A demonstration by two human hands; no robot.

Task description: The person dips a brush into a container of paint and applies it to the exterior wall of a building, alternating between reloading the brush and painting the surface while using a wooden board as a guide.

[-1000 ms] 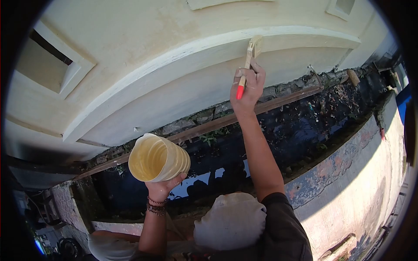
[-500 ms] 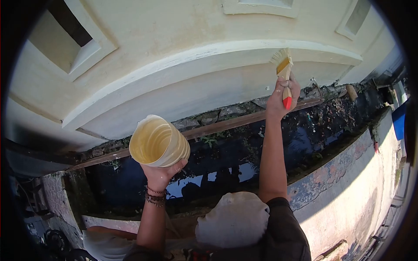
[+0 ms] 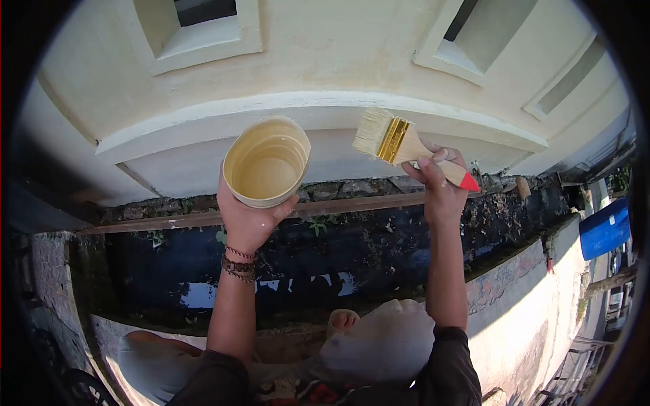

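My left hand (image 3: 250, 220) is wrapped around the underside of a cream plastic tub (image 3: 267, 162), whose open top tilts toward me. Its inner walls are coated pale yellow, and a little paint seems to lie at the bottom. In my right hand (image 3: 441, 177) is a paintbrush (image 3: 406, 145) with a wooden handle, red tip and gold ferrule. The cream-coated bristles point left, toward the tub but apart from it. Behind both is a cream wall with a raised white ledge (image 3: 325, 101).
A ditch of dark water (image 3: 203, 260) runs below the wall, with a long wooden plank (image 3: 352, 203) along its far side. Framed openings (image 3: 203, 34) sit in the wall above. A blue barrel (image 3: 604, 230) stands at right, beyond a sunlit concrete edge (image 3: 535, 311).
The brush has come off the ledge and swung left, its bristles now aimed toward the tub. The tub has risen and moved slightly right. The view has shifted too.
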